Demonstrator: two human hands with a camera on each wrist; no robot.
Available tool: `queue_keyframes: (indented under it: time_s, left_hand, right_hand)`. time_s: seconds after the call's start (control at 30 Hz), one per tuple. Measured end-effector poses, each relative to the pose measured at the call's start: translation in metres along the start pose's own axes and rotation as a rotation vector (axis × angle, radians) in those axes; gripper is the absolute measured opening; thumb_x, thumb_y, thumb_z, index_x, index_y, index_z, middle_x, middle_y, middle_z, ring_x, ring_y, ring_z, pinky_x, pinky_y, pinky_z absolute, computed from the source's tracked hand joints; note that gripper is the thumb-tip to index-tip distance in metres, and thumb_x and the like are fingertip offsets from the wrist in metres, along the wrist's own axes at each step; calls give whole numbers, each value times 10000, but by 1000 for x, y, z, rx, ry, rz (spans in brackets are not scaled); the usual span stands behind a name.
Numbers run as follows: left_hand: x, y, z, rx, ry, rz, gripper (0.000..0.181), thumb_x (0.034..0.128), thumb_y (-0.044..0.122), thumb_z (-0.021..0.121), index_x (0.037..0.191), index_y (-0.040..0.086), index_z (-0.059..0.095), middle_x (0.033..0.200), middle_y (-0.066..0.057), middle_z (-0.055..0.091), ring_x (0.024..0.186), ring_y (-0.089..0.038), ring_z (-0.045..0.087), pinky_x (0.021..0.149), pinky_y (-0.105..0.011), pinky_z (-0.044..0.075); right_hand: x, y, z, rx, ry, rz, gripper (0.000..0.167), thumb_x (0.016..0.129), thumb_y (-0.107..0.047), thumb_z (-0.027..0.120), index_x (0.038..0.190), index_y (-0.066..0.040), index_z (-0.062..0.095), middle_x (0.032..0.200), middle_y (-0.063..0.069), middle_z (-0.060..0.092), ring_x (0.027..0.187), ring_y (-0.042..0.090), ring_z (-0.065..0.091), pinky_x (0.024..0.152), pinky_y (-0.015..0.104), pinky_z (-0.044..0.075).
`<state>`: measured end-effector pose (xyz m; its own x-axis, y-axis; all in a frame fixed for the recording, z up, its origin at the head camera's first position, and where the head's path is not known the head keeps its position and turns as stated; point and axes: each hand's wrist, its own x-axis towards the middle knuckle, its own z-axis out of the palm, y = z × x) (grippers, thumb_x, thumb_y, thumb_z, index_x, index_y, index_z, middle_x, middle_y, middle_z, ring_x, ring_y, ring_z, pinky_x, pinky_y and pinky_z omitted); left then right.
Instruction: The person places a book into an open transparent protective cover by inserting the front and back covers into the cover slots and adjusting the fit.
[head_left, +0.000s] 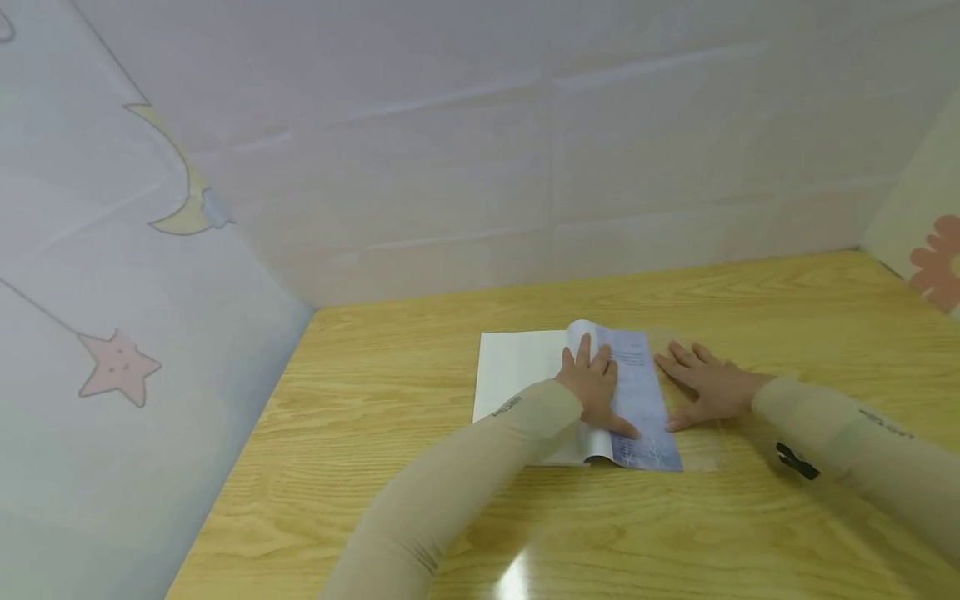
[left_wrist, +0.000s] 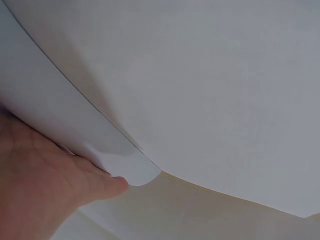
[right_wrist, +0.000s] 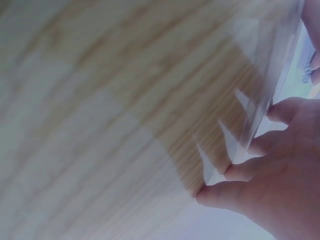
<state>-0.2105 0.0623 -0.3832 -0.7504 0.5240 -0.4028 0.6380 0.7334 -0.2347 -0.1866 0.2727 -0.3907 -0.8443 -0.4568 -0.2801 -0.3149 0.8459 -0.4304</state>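
A thin book lies on the wooden table with a bare white page (head_left: 517, 358) at its left. Its pale purple printed cover (head_left: 647, 400) spreads to the right, and a white flap curls up between the two. My left hand (head_left: 588, 387), fingers spread, presses on this curl. The left wrist view shows the thumb side of that hand (left_wrist: 45, 180) against the rolled sheet (left_wrist: 80, 120). Past the cover's right edge lies what looks like clear film (head_left: 701, 454). There my right hand (head_left: 708, 390) rests with spread fingers; its fingertips touch the surface in the right wrist view.
The wooden table (head_left: 360, 417) reaches back to a pale wall covering (head_left: 450, 167). A side wall with a star and moon print (head_left: 120, 367) borders the left. Beneath the right forearm is a small black object (head_left: 797, 461), its kind unclear.
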Motion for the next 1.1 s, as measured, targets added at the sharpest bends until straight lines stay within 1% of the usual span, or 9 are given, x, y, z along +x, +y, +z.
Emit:
queue_keyframes:
  time_s: [0.27,0.43,0.77,0.97,1.1]
  left_hand:
    - [-2,3,-3,-7,-16,-22,1134,722,902,386,1578,210,110,1632,15,-29,1472,-285,-94,1168,-452,109]
    - [-2,4,-4,3,-20,-31,1136,719,904,377,1578,214,103,1632,20,-35,1473,-282,-96,1169,-446,111]
    - [-11,6,-8,45,5,-19,1141,714,908,385,1577,206,133,1634,14,12,1477,-294,-57,1165,-449,141]
    - [-15,6,-10,60,10,-37,1133,717,908,383,1577,216,129,1633,27,15,1479,-279,-55,1165,-443,139]
    - [-14,9,-10,56,13,-46,1131,716,912,372,1577,219,130,1632,36,29,1481,-265,-39,1164,-445,142]
  right_hand:
    - [1,5,1,19,-6,-4,1055,804,-469,755,1458,144,199,1469,458,35,1289,696,-18,865,857,42]
    - [2,6,2,19,-3,-10,1062,798,-480,757,1459,141,203,1471,455,36,1287,699,-14,861,860,49]
    - [2,8,1,60,-15,2,1080,795,-476,762,1470,136,182,1487,436,4,1300,682,-44,877,849,25]
    - [2,8,2,72,-12,4,1079,796,-469,764,1472,134,178,1492,430,-5,1305,676,-51,883,846,20]
    - [3,9,3,59,-7,1,1080,793,-469,766,1468,142,183,1486,437,0,1299,683,-46,878,848,22]
